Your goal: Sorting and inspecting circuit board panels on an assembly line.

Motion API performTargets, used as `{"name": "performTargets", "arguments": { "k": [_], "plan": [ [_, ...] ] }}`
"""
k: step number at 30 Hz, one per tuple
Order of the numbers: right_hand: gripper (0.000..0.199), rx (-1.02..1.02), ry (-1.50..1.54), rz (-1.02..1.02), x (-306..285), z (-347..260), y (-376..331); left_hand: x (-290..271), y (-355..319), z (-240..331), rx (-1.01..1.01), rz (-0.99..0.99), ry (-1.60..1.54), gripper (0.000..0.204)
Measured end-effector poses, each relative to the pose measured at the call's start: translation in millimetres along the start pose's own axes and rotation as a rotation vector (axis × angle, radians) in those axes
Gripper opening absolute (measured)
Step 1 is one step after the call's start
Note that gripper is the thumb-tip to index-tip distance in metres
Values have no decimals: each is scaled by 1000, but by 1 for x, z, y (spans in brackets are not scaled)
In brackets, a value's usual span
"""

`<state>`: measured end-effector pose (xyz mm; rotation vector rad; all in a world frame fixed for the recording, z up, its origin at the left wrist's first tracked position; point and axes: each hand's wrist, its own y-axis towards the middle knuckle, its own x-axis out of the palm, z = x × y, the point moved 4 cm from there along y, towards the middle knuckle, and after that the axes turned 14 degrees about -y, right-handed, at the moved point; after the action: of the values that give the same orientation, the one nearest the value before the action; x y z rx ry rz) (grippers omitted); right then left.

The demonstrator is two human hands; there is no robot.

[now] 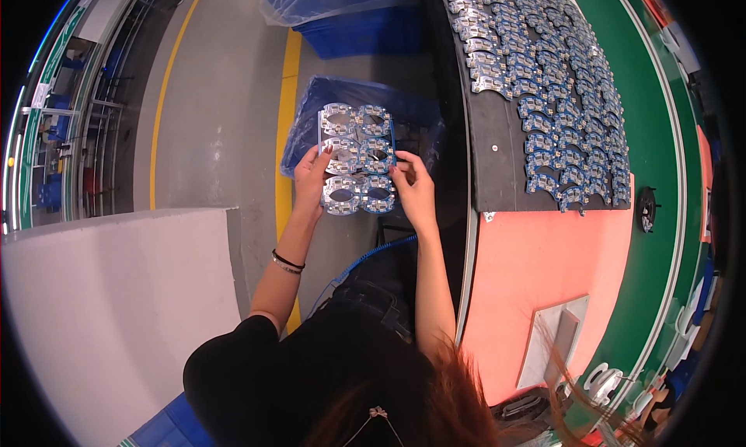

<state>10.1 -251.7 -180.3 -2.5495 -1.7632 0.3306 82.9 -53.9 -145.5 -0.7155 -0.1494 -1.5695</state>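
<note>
Both my hands hold up a panel of blue and silver circuit boards [356, 158], made of three rows of paired curved pieces with oval cut-outs. My left hand [311, 176] grips its left edge, thumb over the front. My right hand [413, 186] grips the right edge near the lower rows. The panel hangs over the floor, to the left of the workbench, above a blue bin [361, 120] lined with clear plastic.
On the black mat [497, 159] of the bench lie several separated blue and silver boards [544, 74] in rows. A salmon pad [544, 268] with a grey metal plate [556, 338] lies nearer. A green conveyor [653, 136] runs right. A second blue bin [350, 15] stands beyond. A white table [116, 315] is at left.
</note>
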Motion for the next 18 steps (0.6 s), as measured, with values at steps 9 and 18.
{"name": "performTargets", "arguments": {
  "k": [9, 18],
  "plan": [
    [29, -115, -491, 133, -6, 8, -5, 37, -5, 12, 984, -181, 1602, 30],
    [27, 6, -273, 54, -10, 0, -9, -3, 21, 18, 464, 51, 693, 32]
  ]
}}
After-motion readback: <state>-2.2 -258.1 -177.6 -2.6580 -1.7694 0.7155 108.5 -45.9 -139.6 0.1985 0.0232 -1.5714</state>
